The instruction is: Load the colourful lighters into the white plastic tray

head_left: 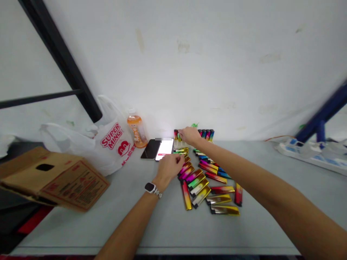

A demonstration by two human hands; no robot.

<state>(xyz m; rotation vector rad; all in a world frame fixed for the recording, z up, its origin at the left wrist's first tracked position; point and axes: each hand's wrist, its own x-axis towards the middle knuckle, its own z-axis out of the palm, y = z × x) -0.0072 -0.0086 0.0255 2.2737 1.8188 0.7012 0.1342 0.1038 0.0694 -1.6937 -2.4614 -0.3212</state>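
Observation:
My right hand (190, 135) reaches across to a pale tray (177, 145) by the wall, its fingers pinched at the top of an upright lighter (179, 136). Other upright lighters (208, 134) stand in a row in the tray, to the right of that hand, which hides part of the row. My left hand (169, 167) is held low over the left edge of a spread of shiny lighters (194, 175) in many colours. Its fingers are curled together close to the lighters; what they hold, if anything, is hidden.
Two phones (151, 149) lie left of the tray, one with a lit screen. Behind them stands an orange drink bottle (137, 130). A white plastic bag (114, 144) and an open cardboard box (59, 177) are on the left. A power strip (311, 157) lies at right.

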